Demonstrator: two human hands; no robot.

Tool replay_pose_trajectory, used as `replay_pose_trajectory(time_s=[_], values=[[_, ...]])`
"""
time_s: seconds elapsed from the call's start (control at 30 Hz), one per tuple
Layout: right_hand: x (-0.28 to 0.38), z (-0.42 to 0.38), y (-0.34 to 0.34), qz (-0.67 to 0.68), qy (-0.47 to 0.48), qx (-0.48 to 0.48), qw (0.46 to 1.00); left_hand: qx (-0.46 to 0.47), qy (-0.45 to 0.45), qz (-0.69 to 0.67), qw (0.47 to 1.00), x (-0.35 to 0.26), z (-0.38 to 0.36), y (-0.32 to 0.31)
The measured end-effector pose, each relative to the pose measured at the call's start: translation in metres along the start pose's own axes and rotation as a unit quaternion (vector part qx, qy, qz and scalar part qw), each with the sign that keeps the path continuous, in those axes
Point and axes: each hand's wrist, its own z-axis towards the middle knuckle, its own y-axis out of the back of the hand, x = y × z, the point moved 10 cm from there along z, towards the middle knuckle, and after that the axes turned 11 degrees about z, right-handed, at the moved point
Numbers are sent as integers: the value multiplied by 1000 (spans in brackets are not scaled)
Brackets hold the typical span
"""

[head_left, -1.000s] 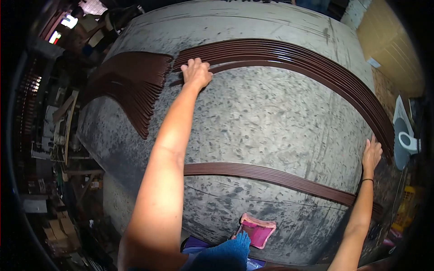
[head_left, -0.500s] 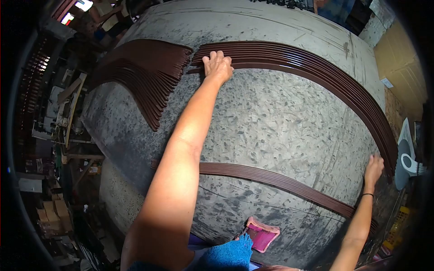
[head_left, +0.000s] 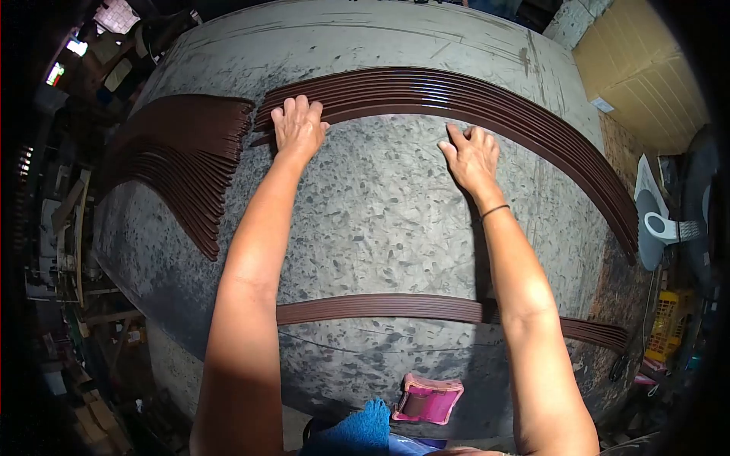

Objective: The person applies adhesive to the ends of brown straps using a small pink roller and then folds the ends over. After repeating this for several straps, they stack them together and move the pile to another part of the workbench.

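Both hands rest flat on the far bundle of brown strips (head_left: pixel 487 95), a long stack of thin, dark brown profiled lengths lying side by side across the grey worktable (head_left: pixel 380 205).

The left hand (head_left: pixel 298 125) lies palm down at the left end of that bundle, fingers spread and laid over the nearest strips, with the fingertips reaching across several of them. It grips nothing; it presses on top.

The right hand (head_left: pixel 473 156) is set further right along the same bundle, palm down, fingers open and pointing away from the person, fingertips touching the near edge of the nearest strip. It too closes on nothing. A dark band sits on that wrist.

Left of the left hand, just beyond the bundle's end, a second stack of brown strips (head_left: pixel 186 159) fans out towards the table's left edge.

Near the person, under both forearms, a narrower set of brown strips (head_left: pixel 380 308) runs across the table, well apart from the hands.

Nearer still, between the forearms at the table's near edge, lies a pink tray (head_left: pixel 428 397), beside a piece of blue cloth (head_left: pixel 353 433).
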Motion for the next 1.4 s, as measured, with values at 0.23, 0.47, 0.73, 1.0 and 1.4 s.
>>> replay_pose_trajectory(time_s=[0.23,0.47,0.73,1.0,1.4], values=[[23,14,-19,-27,-14,38,999,-6,55,-86,995,-10,-67,-20],[23,14,-23,-30,-23,48,998,113,153,-69,979,5,-70,-30],[23,14,-25,-50,-16,57,997,178,219,-58,957,15,-70,-38],[2,-9,-20,-29,29,77,996,123,215,-18,969,16,-71,-22],[-290,-220,203,-156,-275,21,949,-76,-207,-338,915,-301,-48,75]])
